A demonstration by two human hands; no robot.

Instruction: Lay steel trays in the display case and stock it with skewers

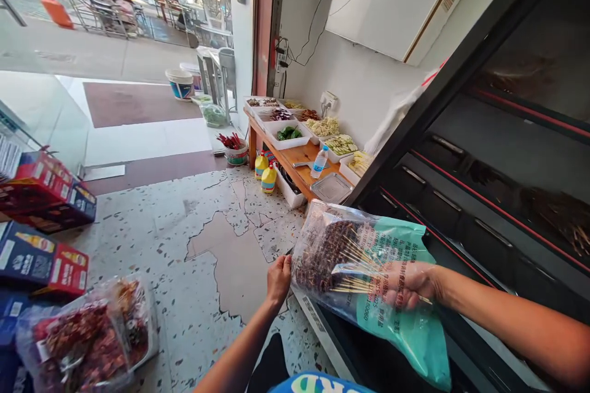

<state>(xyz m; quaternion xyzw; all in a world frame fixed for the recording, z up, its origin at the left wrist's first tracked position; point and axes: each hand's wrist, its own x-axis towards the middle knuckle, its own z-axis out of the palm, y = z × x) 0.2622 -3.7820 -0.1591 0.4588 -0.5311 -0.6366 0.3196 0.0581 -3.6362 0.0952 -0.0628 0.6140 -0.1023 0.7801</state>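
A clear plastic bag with a turquoise end and printed lettering is held out in front of me, tilted. Dark brown meat skewers lie in it, their thin wooden sticks pointing right. My left hand pinches the bag's left end with closed fingers. Inside the bag's turquoise end, my right hand shows through the film, its fingers curled around the stick ends; print and glare partly hide them.
To my right stands a black shelved cabinet. A wooden bench along the wall carries trays of vegetables, a water bottle and a lid. Bagged red food and boxes sit on the left floor. A doorway opens ahead.
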